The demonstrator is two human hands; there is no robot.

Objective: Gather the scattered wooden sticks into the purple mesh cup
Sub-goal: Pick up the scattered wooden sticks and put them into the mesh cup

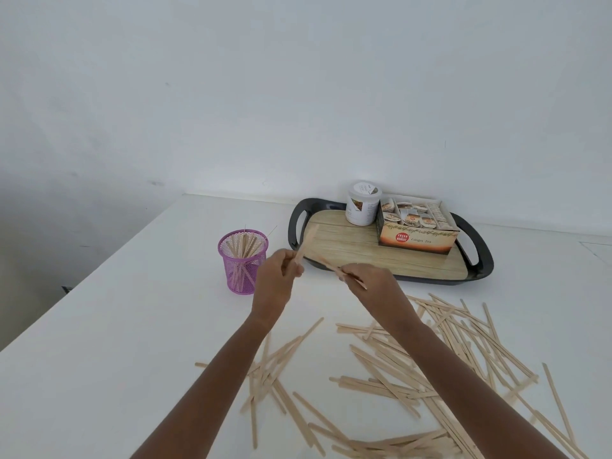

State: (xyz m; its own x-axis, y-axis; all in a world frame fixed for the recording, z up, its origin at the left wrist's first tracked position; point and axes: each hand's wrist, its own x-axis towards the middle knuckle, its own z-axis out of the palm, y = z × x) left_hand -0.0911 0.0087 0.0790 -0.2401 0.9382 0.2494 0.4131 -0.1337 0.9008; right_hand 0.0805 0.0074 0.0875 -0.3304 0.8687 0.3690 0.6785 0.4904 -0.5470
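Note:
The purple mesh cup (242, 262) stands upright on the white table with several wooden sticks inside. My left hand (277, 272) is raised just right of the cup and grips a stick (305, 242) that points up and to the right. My right hand (370, 282) is beside it and pinches another stick (326, 263) that slants toward my left hand. Many loose sticks (430, 352) lie scattered over the near part of the table, under and around my forearms.
A black tray (477, 260) with a wood-look base sits at the back right, holding a white tub (362, 204) and a box of tea bags (415, 234). The table's left edge (99, 260) runs diagonally; a white wall is behind.

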